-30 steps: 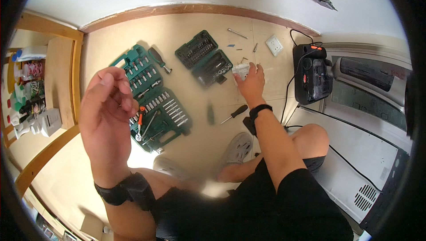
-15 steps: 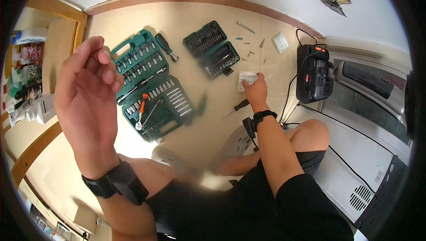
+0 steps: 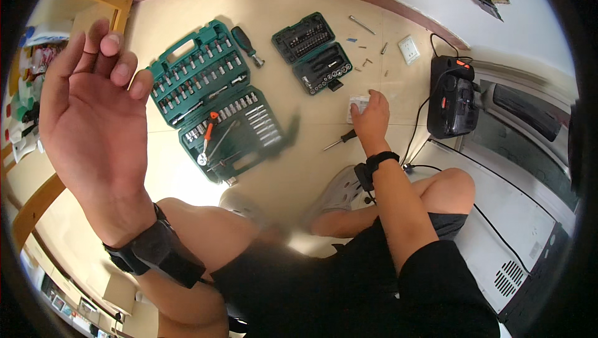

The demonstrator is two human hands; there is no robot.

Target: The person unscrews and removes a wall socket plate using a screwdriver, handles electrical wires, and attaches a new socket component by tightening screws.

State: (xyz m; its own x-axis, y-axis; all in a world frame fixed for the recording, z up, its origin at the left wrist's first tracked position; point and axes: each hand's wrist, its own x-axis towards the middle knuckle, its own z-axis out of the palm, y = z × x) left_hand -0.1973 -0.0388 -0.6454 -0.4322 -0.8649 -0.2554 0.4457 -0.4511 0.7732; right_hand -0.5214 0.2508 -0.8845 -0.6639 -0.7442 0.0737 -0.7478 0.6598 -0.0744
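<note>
Hands well apart: left hand (image 3: 96, 114) raised, fingers loosely curled; right hand (image 3: 373, 120) over a white rectangular plate (image 3: 357, 101), grip indeterminable. Plate lies near two o'clock from centre; visible left edge runs twelve to six, long axis obscured. Black-handled screwdriver (image 3: 347, 136) points toward eight.

From here I have room to pass over the beige tiled floor (image 3: 321, 117) between the open green plastic socket case (image 3: 249, 142) and my right hand (image 3: 372, 120), though a black-handled screwdriver (image 3: 339, 140) juts into it. Right of that hand, a thin black cable (image 3: 418, 115) and bulky black machine (image 3: 450, 104) block me.
</note>
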